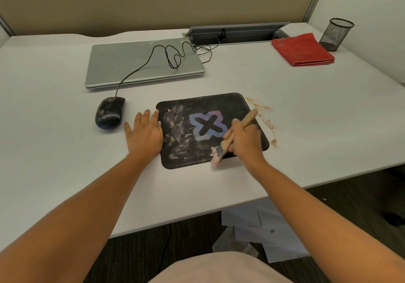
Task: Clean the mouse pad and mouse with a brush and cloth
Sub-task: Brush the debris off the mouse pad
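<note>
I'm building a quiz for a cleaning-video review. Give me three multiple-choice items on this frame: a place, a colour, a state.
1. Where is the mouse? A) left of the mouse pad B) on top of it C) on the floor
2. What colour is the folded cloth? A) blue B) red C) white
3. What is the right hand doing? A) gripping a brush B) lying flat C) holding the cloth
Answers: 1 A, it lies beyond the pad's left edge; 2 B, it is plainly red; 3 A, its fingers curl round the wooden handle.
</note>
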Available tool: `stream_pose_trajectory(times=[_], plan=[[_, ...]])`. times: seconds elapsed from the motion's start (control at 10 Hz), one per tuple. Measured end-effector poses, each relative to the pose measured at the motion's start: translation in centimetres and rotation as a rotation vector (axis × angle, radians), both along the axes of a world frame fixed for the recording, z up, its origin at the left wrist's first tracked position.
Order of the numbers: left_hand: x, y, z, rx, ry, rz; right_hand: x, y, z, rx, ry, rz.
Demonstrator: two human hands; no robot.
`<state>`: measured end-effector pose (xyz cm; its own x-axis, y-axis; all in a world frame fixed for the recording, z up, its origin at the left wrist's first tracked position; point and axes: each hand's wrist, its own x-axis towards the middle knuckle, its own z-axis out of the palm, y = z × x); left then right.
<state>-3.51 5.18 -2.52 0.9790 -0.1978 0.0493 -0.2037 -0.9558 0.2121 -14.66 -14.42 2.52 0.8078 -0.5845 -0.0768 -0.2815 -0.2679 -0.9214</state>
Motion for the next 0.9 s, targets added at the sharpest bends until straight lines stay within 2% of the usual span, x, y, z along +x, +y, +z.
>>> stream_pose_trajectory(times=[0.1,0.2,0.3,0.4,0.7,0.8,0.9], plan=[[0.0,0.0,0.0,0.004,-0.001,0.003,0.5,0.7,-0.1,0.087,0.036,0.063],[0.0,0.0,0.1,-0.004,-0.004,0.000,1.2,-2.4,1.2,0.154,-0.029,-0.117],[0.0,0.1,0.1,-0.016,-0.008,0.000,1.3,-6.8,2.7,0.036,-0.133,-0.319],[0.0,0.1,0.0,-0.014,-0.009,0.000,1.3,-8.5,2.2,-0.152,-0.105,-0.352],[0.0,0.0,0.1,0.003,-0.011,0.012,2.2,-1.0,0.1,-0.054,-0.065,-0.030],[0.0,0.0,0.1,0.006,-0.012,0.013,2.2,1.5,-0.2,0.089,-0.044,0.168],[-0.1,-0.1,0.2,0.003,-0.004,0.013,2.7,2.2,0.2,0.173,0.056,0.310]])
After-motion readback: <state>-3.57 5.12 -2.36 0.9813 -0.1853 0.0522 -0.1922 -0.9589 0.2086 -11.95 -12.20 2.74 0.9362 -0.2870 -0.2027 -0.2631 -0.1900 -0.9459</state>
